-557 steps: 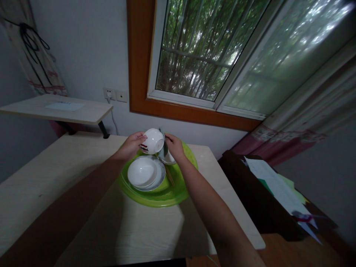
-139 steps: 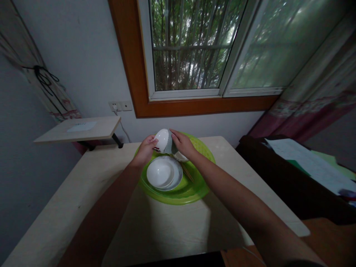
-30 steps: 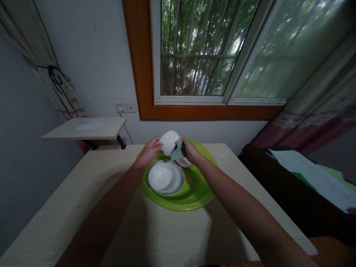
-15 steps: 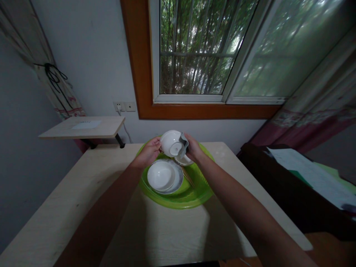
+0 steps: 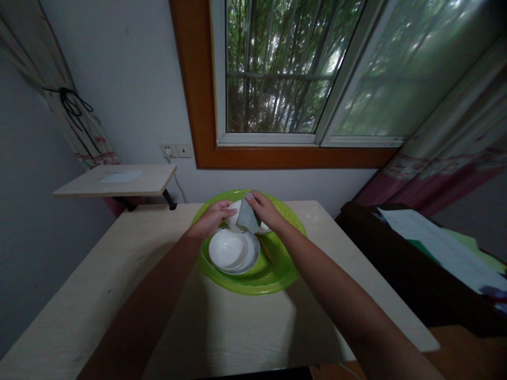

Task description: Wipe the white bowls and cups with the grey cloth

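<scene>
A round green basin (image 5: 253, 279) sits on the pale wooden table (image 5: 99, 285). Inside it a white bowl (image 5: 227, 249) rests on a grey plate (image 5: 253, 252), with brown chopsticks (image 5: 268, 254) to its right. My left hand (image 5: 214, 217) grips the rim of a second white bowl (image 5: 234, 220), low at the back of the basin and largely hidden by the cloth. My right hand (image 5: 264, 210) is closed on a grey cloth (image 5: 247, 217) that hangs over that bowl.
A small wooden side shelf (image 5: 114, 180) with a paper stands at the back left below a wall socket (image 5: 176, 151). A dark cabinet (image 5: 412, 269) with papers is at the right. A window and curtain fill the wall behind.
The bowl, held up and tilted between both hands a second ago, has come down into the back of the basin. The cloth has moved from its side to over it.
</scene>
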A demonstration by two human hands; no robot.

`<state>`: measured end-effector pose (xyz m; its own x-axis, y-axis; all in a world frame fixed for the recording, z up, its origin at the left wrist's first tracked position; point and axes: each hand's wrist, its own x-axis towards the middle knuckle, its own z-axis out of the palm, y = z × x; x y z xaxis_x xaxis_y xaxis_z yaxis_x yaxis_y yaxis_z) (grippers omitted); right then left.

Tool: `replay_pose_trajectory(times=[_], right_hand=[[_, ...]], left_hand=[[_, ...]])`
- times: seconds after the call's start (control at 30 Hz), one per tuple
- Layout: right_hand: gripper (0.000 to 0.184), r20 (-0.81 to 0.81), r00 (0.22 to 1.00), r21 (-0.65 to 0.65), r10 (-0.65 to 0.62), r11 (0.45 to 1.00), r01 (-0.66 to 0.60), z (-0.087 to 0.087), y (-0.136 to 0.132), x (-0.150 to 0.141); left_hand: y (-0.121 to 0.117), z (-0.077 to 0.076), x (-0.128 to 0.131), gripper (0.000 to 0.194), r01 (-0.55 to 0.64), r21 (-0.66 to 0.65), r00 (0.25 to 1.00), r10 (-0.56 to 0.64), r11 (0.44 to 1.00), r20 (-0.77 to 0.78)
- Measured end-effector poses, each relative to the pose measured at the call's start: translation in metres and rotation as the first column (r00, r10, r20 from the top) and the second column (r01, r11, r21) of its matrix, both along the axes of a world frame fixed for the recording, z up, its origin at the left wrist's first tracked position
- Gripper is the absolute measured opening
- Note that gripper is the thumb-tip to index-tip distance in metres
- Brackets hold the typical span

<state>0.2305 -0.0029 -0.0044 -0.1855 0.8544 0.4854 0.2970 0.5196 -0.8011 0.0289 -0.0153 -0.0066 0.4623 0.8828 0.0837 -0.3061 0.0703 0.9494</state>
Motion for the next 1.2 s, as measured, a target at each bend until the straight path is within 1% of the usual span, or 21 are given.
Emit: replay_pose_trajectory(times=[0.1, 0.17, 0.23, 0.33, 0.4, 0.47, 0.5, 0.57, 0.63, 0.67, 0.7, 0.73, 0.8, 0.87, 0.9, 0.97, 1.03, 1.13, 1.17, 1.2], right_hand=[[0.032, 0.074, 0.995, 0.197, -0.068, 0.979, 0.052, 0.008, -0.004, -0.001], [0.029, 0.076, 0.994, 0.273, -0.083, 0.960, 0.059, 0.011, -0.005, -0.002], [0.029, 0.060, 0.994, 0.290, -0.094, 0.954, 0.072, 0.011, -0.004, -0.001], [0.032, 0.036, 0.986, 0.247, -0.164, 0.957, 0.150, 0.006, -0.001, 0.002], [0.034, 0.061, 0.978, 0.233, -0.199, 0.956, 0.180, 0.003, -0.002, 0.003], [0.036, 0.135, 0.976, 0.284, -0.170, 0.950, 0.126, 0.004, -0.005, 0.000], [0.037, 0.185, 0.973, 0.331, -0.137, 0.941, 0.070, 0.005, -0.009, -0.003], [0.040, 0.320, 0.946, 0.406, -0.050, 0.909, -0.089, 0.010, -0.016, -0.010], [0.040, 0.418, 0.909, 0.436, 0.002, 0.877, -0.202, 0.014, -0.021, -0.016], [0.040, 0.437, 0.900, 0.440, 0.009, 0.870, -0.223, 0.015, -0.021, -0.017], [0.040, 0.436, 0.900, 0.439, 0.005, 0.872, -0.218, 0.015, -0.020, -0.017], [0.041, 0.413, 0.910, 0.433, -0.014, 0.883, -0.183, 0.014, -0.018, -0.016], [0.041, 0.324, 0.942, 0.391, -0.086, 0.919, -0.050, 0.009, -0.011, -0.011], [0.042, 0.224, 0.956, 0.299, -0.191, 0.947, 0.119, 0.002, -0.003, -0.003], [0.042, 0.200, 0.953, 0.244, -0.227, 0.954, 0.176, 0.000, -0.001, 0.000], [0.044, 0.184, 0.954, 0.204, -0.236, 0.959, 0.198, -0.002, 0.000, 0.003], [0.043, 0.190, 0.963, 0.253, -0.191, 0.957, 0.140, 0.001, -0.005, 0.001], [0.040, 0.275, 0.961, 0.357, -0.025, 0.931, -0.078, 0.010, -0.016, -0.009], [0.039, 0.294, 0.956, 0.367, 0.017, 0.921, -0.129, 0.013, -0.018, -0.012], [0.039, 0.297, 0.954, 0.367, 0.042, 0.917, -0.155, 0.014, -0.020, -0.014]], left_hand=[[0.001, 0.000, 0.000, 0.031, -0.040, 0.012, 0.999, 0.040, 0.999, 0.028], [0.002, -0.001, -0.001, 0.033, -0.067, 0.020, 0.996, 0.065, 0.998, 0.055], [0.003, -0.001, -0.001, 0.033, -0.100, 0.023, 0.991, 0.098, 0.995, 0.086], [0.005, -0.001, -0.002, 0.031, -0.168, 0.008, 0.977, 0.165, 0.986, 0.137], [0.006, 0.000, -0.003, 0.030, -0.203, -0.003, 0.965, 0.201, 0.979, 0.170], [0.008, 0.000, -0.003, 0.031, -0.218, -0.008, 0.957, 0.215, 0.976, 0.192], [0.008, 0.000, -0.003, 0.031, -0.216, -0.012, 0.957, 0.215, 0.976, 0.196], [0.009, -0.001, -0.002, 0.032, -0.204, -0.021, 0.957, 0.204, 0.979, 0.207], [0.009, -0.001, -0.002, 0.030, -0.202, -0.023, 0.954, 0.202, 0.979, 0.223], [0.009, -0.001, -0.001, 0.030, -0.206, -0.022, 0.953, 0.205, 0.978, 0.225], [0.008, 0.000, -0.001, 0.029, -0.212, -0.017, 0.953, 0.210, 0.977, 0.220], [0.008, 0.000, -0.001, 0.028, -0.218, -0.011, 0.954, 0.216, 0.976, 0.208], [0.007, 0.001, -0.001, 0.029, -0.223, 0.003, 0.959, 0.219, 0.975, 0.178], [0.007, 0.001, -0.001, 0.030, -0.221, 0.010, 0.963, 0.216, 0.975, 0.164], [0.007, 0.000, -0.001, 0.031, -0.218, 0.013, 0.964, 0.213, 0.976, 0.160], [0.008, -0.001, -0.001, 0.032, -0.210, 0.023, 0.968, 0.205, 0.977, 0.148], [0.008, -0.004, -0.001, 0.033, -0.200, 0.037, 0.971, 0.194, 0.979, 0.137], [0.008, -0.007, -0.001, 0.033, -0.180, 0.043, 0.976, 0.173, 0.983, 0.131], [0.007, -0.007, 0.000, 0.033, -0.173, 0.044, 0.978, 0.167, 0.984, 0.128], [0.007, -0.007, 0.000, 0.032, -0.170, 0.047, 0.979, 0.163, 0.984, 0.126]])
